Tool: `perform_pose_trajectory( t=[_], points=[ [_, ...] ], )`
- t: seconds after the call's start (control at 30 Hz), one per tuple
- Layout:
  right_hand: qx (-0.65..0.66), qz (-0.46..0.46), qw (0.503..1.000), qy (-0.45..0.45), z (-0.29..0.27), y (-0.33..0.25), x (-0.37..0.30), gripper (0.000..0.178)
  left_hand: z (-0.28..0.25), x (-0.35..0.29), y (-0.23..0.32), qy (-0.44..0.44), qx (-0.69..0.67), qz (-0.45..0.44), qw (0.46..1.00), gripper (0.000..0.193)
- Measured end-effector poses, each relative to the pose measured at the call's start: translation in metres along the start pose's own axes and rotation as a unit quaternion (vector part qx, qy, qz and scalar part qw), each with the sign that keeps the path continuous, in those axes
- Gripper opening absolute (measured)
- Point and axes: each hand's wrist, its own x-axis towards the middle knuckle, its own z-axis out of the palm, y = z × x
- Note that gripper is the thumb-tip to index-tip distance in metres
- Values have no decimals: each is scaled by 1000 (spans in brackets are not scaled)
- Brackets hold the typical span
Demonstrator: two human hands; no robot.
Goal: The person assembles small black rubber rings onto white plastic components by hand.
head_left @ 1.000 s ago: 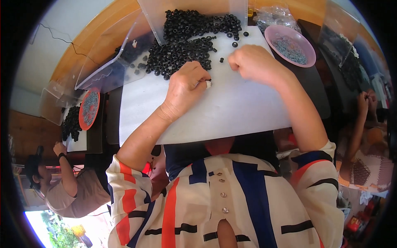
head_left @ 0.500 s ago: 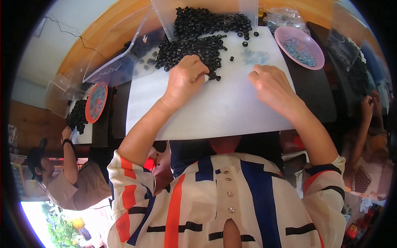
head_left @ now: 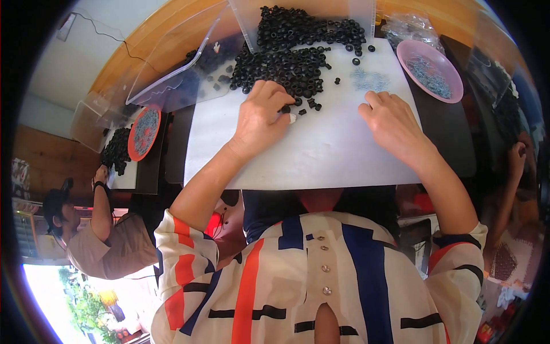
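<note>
My left hand [head_left: 262,114] is bent at the front edge of a heap of small black ring-like parts [head_left: 281,66]. Between its thumb, which has a white wrap at the tip, and its fingers sits one black part [head_left: 285,109]. Several loose black parts [head_left: 311,104] lie just right of those fingertips. My right hand [head_left: 394,119] rests with curled fingers just below a scatter of thin bluish metal pins [head_left: 369,79]; whatever its fingertips pinch is too small to make out. Both hands are over a white sheet [head_left: 321,155] on the table.
A clear plastic bin [head_left: 243,28] stands behind the heap, and a clear lid [head_left: 172,86] leans at left. A pink bowl of pins [head_left: 431,71] sits at right by plastic bags [head_left: 412,31]. Leftward, a co-worker [head_left: 109,241] sits near an orange plate [head_left: 143,133]; another person's arm [head_left: 515,166] shows at right.
My left hand's thumb and fingers have spread, and loose black parts now show beside them. My right hand's fingers have loosened slightly near the pins. The whole view has shifted a little.
</note>
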Motion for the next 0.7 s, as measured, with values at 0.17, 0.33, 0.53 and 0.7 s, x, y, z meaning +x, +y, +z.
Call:
perform_pose_trajectory(
  t=[0.17,0.33,0.53,0.7],
  points=[
    [-40,-9,998,-39,0,-2,4,6,-1,2,-10,-31,78,7,996,52],
    [-46,21,998,-45,3,0,-2,4,13,3,-5,-81,121,54,988,66],
    [2,58,998,-10,-1,0,-4,9,-11,-23,11,-119,112,58,985,67],
    [152,76,985,22,-4,-6,9,9,-27,-43,18,-120,92,40,988,60]
  ],
)
